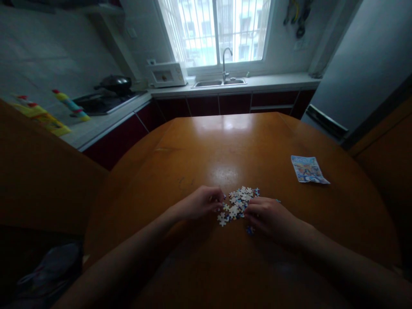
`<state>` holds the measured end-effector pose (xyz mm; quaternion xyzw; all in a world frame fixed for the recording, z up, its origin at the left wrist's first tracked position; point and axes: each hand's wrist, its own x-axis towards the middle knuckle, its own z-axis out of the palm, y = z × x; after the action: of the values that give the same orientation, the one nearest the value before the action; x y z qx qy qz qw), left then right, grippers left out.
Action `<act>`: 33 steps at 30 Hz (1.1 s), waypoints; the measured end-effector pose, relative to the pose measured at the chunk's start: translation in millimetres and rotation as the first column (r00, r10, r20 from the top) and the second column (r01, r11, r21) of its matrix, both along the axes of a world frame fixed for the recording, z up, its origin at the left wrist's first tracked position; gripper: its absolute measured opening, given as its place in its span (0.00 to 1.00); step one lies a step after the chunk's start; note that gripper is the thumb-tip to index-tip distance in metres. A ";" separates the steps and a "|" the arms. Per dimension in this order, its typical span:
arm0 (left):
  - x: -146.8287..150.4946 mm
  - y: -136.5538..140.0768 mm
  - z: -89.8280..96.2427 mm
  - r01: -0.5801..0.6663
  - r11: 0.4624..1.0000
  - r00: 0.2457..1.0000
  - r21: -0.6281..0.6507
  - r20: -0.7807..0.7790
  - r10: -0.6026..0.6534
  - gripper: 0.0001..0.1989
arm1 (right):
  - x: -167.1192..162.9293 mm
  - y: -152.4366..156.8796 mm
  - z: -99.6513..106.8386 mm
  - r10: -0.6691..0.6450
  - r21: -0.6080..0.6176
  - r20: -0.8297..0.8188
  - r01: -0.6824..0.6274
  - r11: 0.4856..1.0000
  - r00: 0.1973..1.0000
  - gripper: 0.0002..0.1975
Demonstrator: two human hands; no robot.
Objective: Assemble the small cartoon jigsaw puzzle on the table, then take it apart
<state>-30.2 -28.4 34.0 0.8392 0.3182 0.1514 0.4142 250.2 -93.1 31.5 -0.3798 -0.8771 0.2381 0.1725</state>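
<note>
A loose pile of jigsaw puzzle pieces (240, 198) lies on the brown wooden table (199, 150), many with their pale side up and some showing blue. At the pile's left edge is my left hand (204, 201), fingers curled in toward the pieces. My right hand (268, 216) rests at the right side of the pile, its fingers bent down and closed against the pieces. Whatever either set of fingertips holds is hidden or too small to make out. One dark blue puzzle piece (250, 231) sits just below my right fingers, apart from the main pile.
A creased printed picture sheet (309, 169) lies to the right on the table. Beyond the table's far edge are a counter with a sink (219, 83), a white microwave (167, 74) and a black pan (116, 83) on the stove. Bottles (71, 105) stand at the left.
</note>
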 end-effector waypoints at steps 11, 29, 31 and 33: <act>-24.2 5.4 -24.1 -0.381 0.860 0.918 0.339 0.026 0.397 0.08 | -20.9 0.0 -17.1 -0.082 0.130 -0.100 0.095 0.987 0.992 0.06; -12.7 -34.5 -8.9 0.129 0.917 0.991 0.377 -0.081 -0.106 0.11 | -30.7 -13.0 -6.3 -0.247 -0.319 -0.213 0.172 0.932 0.945 0.12; -12.4 -34.7 -8.2 0.106 0.937 0.994 0.332 -0.069 -0.088 0.09 | -31.8 -16.9 -7.6 -0.219 -0.372 -0.154 0.149 0.916 0.963 0.11; -11.9 -34.5 -8.9 0.080 0.948 0.996 0.307 -0.070 -0.061 0.07 | -33.5 -19.4 -10.4 -0.192 -0.386 -0.069 0.151 0.910 0.979 0.09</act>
<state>-42.0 -63.0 25.1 0.9086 0.2727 0.1592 0.2732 216.8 -112.5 21.1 -0.4682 -0.7675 0.4068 0.1622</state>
